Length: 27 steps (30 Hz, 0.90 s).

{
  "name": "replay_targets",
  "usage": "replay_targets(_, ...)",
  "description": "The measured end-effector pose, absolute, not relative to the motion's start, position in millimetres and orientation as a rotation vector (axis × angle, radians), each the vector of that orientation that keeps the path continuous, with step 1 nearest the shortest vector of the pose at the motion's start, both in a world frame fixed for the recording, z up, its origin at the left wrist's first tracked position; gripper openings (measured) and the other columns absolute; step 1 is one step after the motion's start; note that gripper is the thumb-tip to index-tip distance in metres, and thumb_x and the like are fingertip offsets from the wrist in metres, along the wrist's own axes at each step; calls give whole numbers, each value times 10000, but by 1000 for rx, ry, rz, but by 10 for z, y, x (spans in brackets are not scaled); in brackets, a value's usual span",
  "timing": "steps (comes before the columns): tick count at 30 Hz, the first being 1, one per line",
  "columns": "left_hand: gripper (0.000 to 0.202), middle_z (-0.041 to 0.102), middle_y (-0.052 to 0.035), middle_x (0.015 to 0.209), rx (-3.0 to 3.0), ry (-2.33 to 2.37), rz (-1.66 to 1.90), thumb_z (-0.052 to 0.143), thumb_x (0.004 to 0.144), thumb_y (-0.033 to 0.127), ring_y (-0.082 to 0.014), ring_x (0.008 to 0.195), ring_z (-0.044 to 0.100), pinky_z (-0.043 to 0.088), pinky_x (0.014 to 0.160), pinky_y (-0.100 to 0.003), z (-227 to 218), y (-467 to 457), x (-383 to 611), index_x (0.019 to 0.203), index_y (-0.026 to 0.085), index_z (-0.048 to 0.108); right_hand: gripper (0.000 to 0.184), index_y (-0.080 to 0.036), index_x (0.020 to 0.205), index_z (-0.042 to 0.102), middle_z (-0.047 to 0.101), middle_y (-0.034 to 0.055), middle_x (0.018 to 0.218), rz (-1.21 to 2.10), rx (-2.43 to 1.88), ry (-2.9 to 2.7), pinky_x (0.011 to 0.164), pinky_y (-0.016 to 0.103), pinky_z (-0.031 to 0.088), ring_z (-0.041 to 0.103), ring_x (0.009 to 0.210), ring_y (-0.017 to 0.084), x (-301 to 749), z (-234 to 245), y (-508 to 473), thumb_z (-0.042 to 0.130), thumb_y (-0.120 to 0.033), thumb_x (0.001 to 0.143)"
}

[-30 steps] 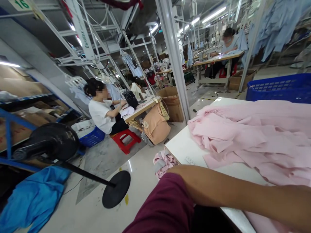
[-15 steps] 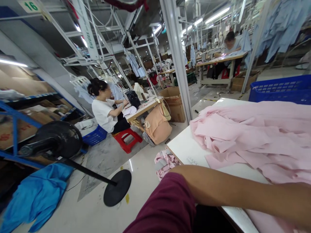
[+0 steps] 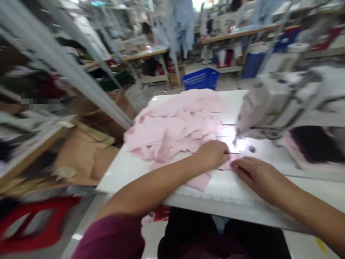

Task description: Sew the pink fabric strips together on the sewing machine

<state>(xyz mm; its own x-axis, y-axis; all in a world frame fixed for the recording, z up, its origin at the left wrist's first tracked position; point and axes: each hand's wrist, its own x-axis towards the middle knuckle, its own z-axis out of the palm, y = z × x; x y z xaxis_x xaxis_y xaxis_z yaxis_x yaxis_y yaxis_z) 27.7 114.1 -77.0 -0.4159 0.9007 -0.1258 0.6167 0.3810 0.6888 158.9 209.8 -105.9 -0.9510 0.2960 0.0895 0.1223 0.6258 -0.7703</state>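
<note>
Just in front of the lit needle area of a white sewing machine (image 3: 272, 99), both my hands are close together. My left hand (image 3: 212, 155) is closed on one side of a small pink fabric piece (image 3: 225, 164). Thumb and fingertips of my right hand (image 3: 254, 176) pinch its other side. Left of the needle, a heap of loose pink fabric (image 3: 178, 126) covers much of the white sewing table (image 3: 118, 169). Another pink flap (image 3: 199, 181) lies under my left forearm. Motion blur softens the finger detail.
Folded black cloth (image 3: 318, 144) lies on pink pieces at the table's right. A blue basket (image 3: 201, 79) is beyond the table. At left are a slanted metal post (image 3: 81, 79), a red stool (image 3: 35, 223) and a cardboard box (image 3: 118, 104). A person sits at a far machine.
My view has swung right and down, from the aisle and floor fan to the sewing table. Both hands and the machine are now visible; before, only my left arm showed.
</note>
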Motion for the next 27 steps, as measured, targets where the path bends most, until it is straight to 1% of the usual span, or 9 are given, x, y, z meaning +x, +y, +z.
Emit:
replay_targets(1,206,535,-13,569,1310,2140,791,642,732,74,-187,674,525,391,754,-330,-834,1177,237,544,155,645,268,-244,814,689,637,79,807,1117,-295,-2746,665,437,520,602,719,255,1694,-1047,2147,477,-386,896)
replay_targets(3,159,599,-37,647,1322,2096,831,635,737,117,-196,705,529,393,743,-321,-918,1232,165,591,166,675,356,-224,937,697,630,106,850,944,-220,-2861,673,450,516,601,794,279,1812,-1040,2194,360,-336,924)
replay_targets(6,139,639,-45,727,1254,2081,939,612,763,181,-179,714,536,399,694,-287,-876,1150,132,652,175,696,391,-216,1094,661,620,114,922,931,-238,-2811,674,440,523,591,871,281,1877,-1060,2182,318,-330,945)
replay_targets(10,161,617,-21,715,704,1864,1427,694,702,310,-133,667,525,396,624,-236,-666,786,169,710,150,688,348,-249,1170,594,609,91,1052,1347,-420,-2526,733,410,532,589,944,254,1791,-1019,2076,444,-448,928)
replay_targets(13,293,582,-2,664,428,1656,1790,807,570,351,-99,631,491,378,606,-208,-584,482,233,664,116,659,464,-229,1174,534,583,98,1150,1852,-506,-2225,799,401,526,584,998,253,1540,-863,1872,570,-557,847)
replay_targets(16,396,572,3,632,300,1596,1997,850,510,405,-90,597,479,372,583,-207,-602,209,321,656,106,636,510,-217,1182,500,598,71,1033,2241,-437,-1964,803,357,518,593,952,226,1255,-687,1539,603,-570,828)
replay_targets(18,432,574,3,630,253,1605,2079,843,512,444,-93,587,484,373,572,-210,-651,45,370,671,110,621,474,-215,1174,489,586,35,917,2340,-390,-1878,763,311,510,592,896,202,1114,-629,1305,617,-524,838)
replay_targets(22,418,581,-1,636,148,1594,2201,823,526,431,-100,589,496,381,570,-214,-780,-211,400,692,114,606,462,-217,1188,418,534,-22,767,2308,-368,-1881,717,286,494,579,757,171,954,-680,992,619,-455,846)
replay_targets(27,166,580,10,648,94,1617,2263,728,662,273,-99,619,490,396,602,-217,-858,-346,423,678,147,621,517,-244,1165,421,573,5,782,2197,-332,-1967,822,409,500,605,803,249,963,-761,858,663,-485,778)
